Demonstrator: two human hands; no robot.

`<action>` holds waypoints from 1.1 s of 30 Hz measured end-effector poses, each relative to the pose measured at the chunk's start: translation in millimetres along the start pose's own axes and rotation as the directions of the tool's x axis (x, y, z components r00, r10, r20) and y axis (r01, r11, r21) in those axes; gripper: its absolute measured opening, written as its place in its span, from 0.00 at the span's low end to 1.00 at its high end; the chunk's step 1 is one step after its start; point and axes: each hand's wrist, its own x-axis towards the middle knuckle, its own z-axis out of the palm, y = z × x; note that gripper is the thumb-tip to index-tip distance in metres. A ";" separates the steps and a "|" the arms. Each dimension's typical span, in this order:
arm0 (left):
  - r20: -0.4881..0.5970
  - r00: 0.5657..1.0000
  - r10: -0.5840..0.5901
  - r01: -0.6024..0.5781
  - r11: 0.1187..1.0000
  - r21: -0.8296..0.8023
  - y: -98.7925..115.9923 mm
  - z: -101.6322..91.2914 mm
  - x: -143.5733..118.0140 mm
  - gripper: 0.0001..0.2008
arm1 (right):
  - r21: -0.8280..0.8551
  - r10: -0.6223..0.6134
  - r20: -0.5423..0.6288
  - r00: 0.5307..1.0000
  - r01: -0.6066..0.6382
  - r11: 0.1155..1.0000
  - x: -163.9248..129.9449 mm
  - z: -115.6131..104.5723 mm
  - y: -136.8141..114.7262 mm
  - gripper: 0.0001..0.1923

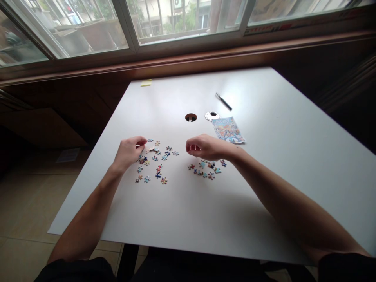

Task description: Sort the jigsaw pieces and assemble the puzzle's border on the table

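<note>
On the white counter (264, 164), nothing joined yet, puzzle pieces (155, 160) scattered loose in two clusters beside the picture card (228, 129); left hand (128, 152) pinching one pale piece (150, 149), right hand (205, 147) hovering curled, grip hidden, forearms stretched forward.

No legible text anywhere; print on picture card (228, 129) too small and blurred to read.

Smooth matt white table (264, 164) (cardboard puzzle pieces (155, 164))
</note>
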 end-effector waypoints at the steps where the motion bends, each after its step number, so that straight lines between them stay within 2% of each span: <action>1: 0.005 0.999 0.039 -0.039 0.999 0.034 -0.3 -0.6 0.1 0.10 | -0.007 -0.001 0.001 1.000 0.001 1.000 0.0 -0.1 0.5 0.08; 6: 0.135 0.954 0.269 -0.277 0.960 0.042 4.1 4.9 -1.3 0.11 | -0.015 -0.005 0.021 1.000 0.005 1.000 -0.2 -1.4 -0.6 0.09; 9: 0.198 0.931 0.308 -0.312 0.950 -0.010 4.5 10.9 -1.1 0.11 | -0.018 -0.013 0.017 1.000 0.014 1.000 -0.9 -2.3 -2.0 0.09; 13: 0.148 0.938 0.314 -0.307 0.949 -0.067 -3.2 14.0 2.4 0.11 | -0.025 -0.006 0.000 1.000 0.006 1.000 -1.7 -3.4 -2.3 0.09; 15: 0.083 0.959 0.271 -0.258 0.957 -0.133 -5.4 13.4 4.7 0.11 | -0.032 0.013 -0.009 1.000 -0.013 0.999 -2.0 -4.5 -1.8 0.09; 17: 0.051 0.987 0.154 -0.136 0.956 -0.259 -1.6 12.3 6.7 0.12 | -0.035 0.035 -0.016 0.999 -0.036 0.999 -2.2 -6.0 -1.1 0.08; 18: 0.069 0.994 0.085 -0.058 0.943 -0.326 3.4 12.3 7.4 0.13 | -0.036 0.046 -0.020 0.999 -0.046 0.998 -2.3 -6.7 -0.7 0.08; 20: 0.175 0.985 0.002 0.075 0.898 -0.434 19.6 14.4 8.5 0.14 | -0.032 0.062 -0.034 0.997 -0.063 0.997 -2.0 -7.4 -0.1 0.07; 23: 0.324 0.944 0.064 0.120 0.847 -0.517 53.7 25.7 9.8 0.14 | 0.102 0.091 -0.070 0.993 -0.083 0.991 0.0 -5.1 1.2 0.11; 25: 0.375 0.917 0.134 0.119 0.807 -0.579 75.8 37.4 11.6 0.13 | 0.274 0.114 -0.050 0.992 -0.096 0.957 1.9 -2.0 3.2 0.16; 27: 0.403 0.899 0.172 0.135 0.765 -0.629 92.0 49.1 15.0 0.12 | 0.393 0.124 -0.013 0.992 -0.109 0.913 2.7 -0.3 6.5 0.15; 31: 0.449 0.875 0.182 0.210 0.692 -0.690 101.3 62.3 25.5 0.11 | 0.383 0.182 0.012 0.983 -0.173 0.908 -3.1 -9.7 18.8 0.08; 33: 0.446 0.883 0.148 0.219 0.711 -0.669 98.6 64.0 29.1 0.12 | 0.300 0.244 0.014 0.970 -0.237 0.924 -8.4 -19.2 28.1 0.07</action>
